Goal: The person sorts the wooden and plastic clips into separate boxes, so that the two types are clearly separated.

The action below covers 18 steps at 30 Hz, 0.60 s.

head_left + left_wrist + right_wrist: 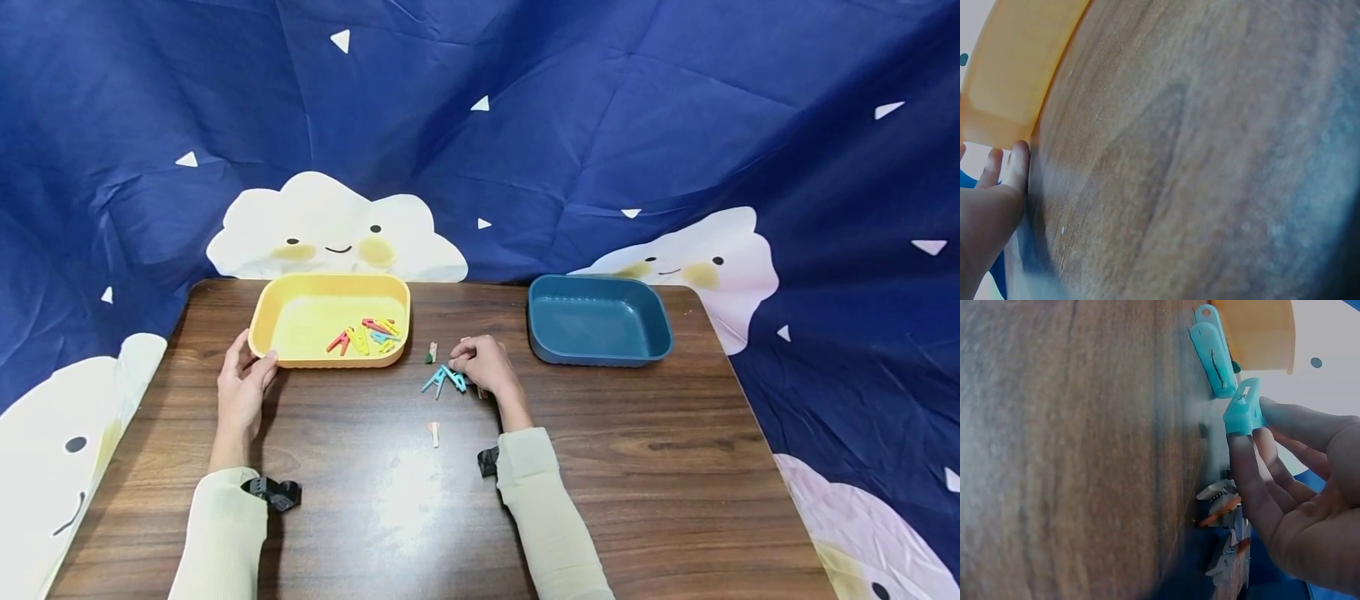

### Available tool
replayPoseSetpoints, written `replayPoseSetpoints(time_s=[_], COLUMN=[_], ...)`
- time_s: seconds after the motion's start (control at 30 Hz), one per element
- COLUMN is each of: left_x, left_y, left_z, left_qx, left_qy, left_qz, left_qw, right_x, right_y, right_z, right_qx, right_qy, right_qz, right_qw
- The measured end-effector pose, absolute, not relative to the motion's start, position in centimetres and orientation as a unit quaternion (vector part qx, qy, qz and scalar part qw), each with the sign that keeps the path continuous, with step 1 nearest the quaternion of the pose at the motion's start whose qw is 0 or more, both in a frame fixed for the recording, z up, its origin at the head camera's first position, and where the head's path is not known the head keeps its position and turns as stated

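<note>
My right hand (487, 365) pinches a light-blue plastic clothespin (1244, 409) between thumb and fingers, low over the table. Right beside it lies another light-blue clothespin (435, 381). Small wooden clothespins (1222, 503) lie near the hand, partly hidden by it in the head view. One wooden clothespin with a green part (432, 352) sits farther back, and a pale one (434, 433) lies nearer the front. At the yellow bin (322, 363), my left hand (242, 387) touches the front left corner with extended fingers. Red, yellow and blue clothespins (362, 340) lie inside that bin's right part.
A dark blue bin (600, 362) stands at the back right of the wooden table (637, 483). Behind the table hangs a blue cloth (525, 150) with clouds and white triangles. Black cameras (276, 493) are strapped to both wrists.
</note>
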<state>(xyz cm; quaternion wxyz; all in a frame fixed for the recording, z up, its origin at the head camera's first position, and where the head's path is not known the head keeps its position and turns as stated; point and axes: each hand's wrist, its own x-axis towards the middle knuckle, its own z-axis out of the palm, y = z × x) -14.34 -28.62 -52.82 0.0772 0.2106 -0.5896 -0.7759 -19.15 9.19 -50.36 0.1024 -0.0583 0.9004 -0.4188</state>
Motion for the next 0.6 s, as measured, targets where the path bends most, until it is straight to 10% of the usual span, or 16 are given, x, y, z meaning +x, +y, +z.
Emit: replayPoseSetpoints(time_s=[0.6], left_x=[-14.40], left_y=[-28.63], left_z=[-52.92], left_qx=[0.214], left_qy=[-0.586], left_qz=[-0.778], left_qw=[0.079], right_x=[-19.14], right_y=[9.14], right_z=[-50.34], right_qx=[-0.051], right_qy=[0.895], right_qz=[-0.433], right_qw=[0.096])
